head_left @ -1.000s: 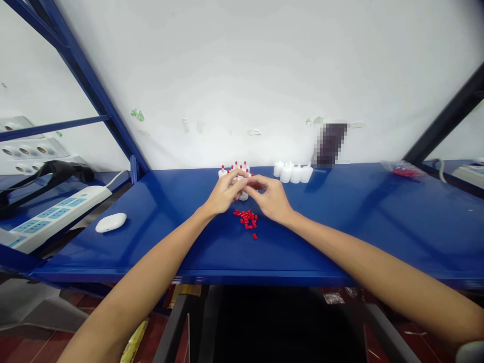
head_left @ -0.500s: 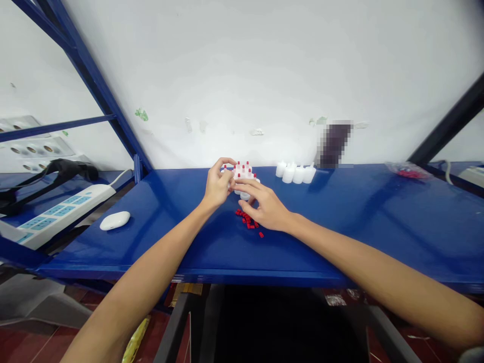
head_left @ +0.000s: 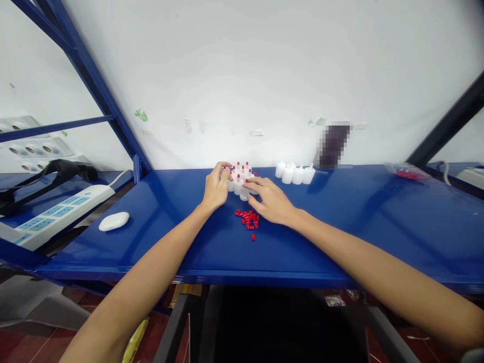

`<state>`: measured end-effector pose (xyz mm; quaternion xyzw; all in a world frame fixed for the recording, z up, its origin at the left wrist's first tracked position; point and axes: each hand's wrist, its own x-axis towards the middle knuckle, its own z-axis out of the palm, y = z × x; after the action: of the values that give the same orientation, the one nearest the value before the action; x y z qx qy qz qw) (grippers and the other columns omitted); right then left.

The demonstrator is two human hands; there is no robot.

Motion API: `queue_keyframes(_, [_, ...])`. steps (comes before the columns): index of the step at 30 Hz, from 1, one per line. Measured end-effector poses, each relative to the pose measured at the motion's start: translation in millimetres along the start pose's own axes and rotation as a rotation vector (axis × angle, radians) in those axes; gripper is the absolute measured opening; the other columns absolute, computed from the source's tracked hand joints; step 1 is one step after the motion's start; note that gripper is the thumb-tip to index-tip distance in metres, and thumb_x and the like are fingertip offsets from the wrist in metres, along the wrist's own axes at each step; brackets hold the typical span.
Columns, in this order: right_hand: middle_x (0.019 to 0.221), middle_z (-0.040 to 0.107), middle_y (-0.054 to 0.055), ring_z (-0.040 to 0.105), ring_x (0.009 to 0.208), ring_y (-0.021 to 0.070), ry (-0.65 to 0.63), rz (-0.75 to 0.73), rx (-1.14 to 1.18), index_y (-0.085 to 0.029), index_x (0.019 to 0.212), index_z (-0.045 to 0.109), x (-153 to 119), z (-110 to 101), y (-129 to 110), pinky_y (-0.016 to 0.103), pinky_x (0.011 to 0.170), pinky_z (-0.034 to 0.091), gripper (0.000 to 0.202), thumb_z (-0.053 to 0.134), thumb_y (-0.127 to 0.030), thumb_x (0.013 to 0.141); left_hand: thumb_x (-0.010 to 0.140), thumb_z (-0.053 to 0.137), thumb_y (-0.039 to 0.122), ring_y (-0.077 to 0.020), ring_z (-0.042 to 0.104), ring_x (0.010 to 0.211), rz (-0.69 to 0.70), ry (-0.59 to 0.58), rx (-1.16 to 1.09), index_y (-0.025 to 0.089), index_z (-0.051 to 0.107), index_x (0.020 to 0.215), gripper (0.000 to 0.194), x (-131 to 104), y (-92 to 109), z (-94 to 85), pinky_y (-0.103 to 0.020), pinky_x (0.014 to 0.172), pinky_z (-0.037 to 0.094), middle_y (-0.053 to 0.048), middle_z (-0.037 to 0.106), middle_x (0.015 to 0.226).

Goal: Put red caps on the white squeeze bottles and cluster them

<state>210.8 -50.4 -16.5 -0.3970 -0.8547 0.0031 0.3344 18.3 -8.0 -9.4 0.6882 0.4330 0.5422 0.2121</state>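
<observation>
Several white bottles with red caps stand in a cluster on the blue table. My left hand curves round the left side of the cluster, its fingertips near the bottles; whether it grips one is hidden. On the right side, my right hand has its fingers spread, with fingertips touching or very near a red-capped bottle at the front. Loose red caps lie in a pile in front of the bottles, one of them apart and nearer the table's front edge.
Several white bottles without red caps stand at the back, right of the cluster. A white oval case and a power strip are on the left. A plastic bag with red contents lies at the back right.
My hands have moved apart from each other, and more of the capped bottles shows between them. The separate loose cap now lies farther left.
</observation>
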Motion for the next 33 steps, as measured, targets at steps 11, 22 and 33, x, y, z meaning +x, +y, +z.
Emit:
queue_keyframes(11, [0.114,0.063,0.013,0.056,0.104,0.0276,0.223,0.096,-0.168,-0.018,0.117,0.069,5.8,-14.2,20.6,0.043,0.093,0.046,0.034,0.048,-0.019,0.092,0.093,0.041,0.034,-0.0129,0.052,0.058,0.062,-0.066,0.181,0.019,0.068,0.092,0.031,-0.8,4.7,1.4,-0.026,0.063,0.039,0.001,0.064,0.071])
queue_keyframes(22, [0.108,0.064,0.020,0.056,0.104,0.0343,-0.038,0.405,-0.577,-0.010,0.109,0.071,1.9,-33.6,50.9,0.044,0.085,0.046,0.037,0.046,-0.032,0.093,0.093,0.041,0.035,-0.0138,0.052,0.060,0.045,-0.024,0.240,0.017,0.068,0.077,0.036,-1.6,4.7,2.2,-0.027,0.063,0.037,0.001,0.056,0.062])
queue_keyframes(33, [0.109,0.061,0.014,0.062,0.085,0.0265,-0.113,0.326,-0.223,-0.019,0.137,0.048,-1.6,-8.6,57.2,0.038,0.074,0.049,0.052,0.055,-0.019,0.085,0.094,0.039,0.035,-0.0138,0.052,0.061,0.107,-0.103,0.171,0.016,0.069,0.079,0.039,-2.9,2.7,4.5,-0.027,0.063,0.038,0.000,0.054,0.063])
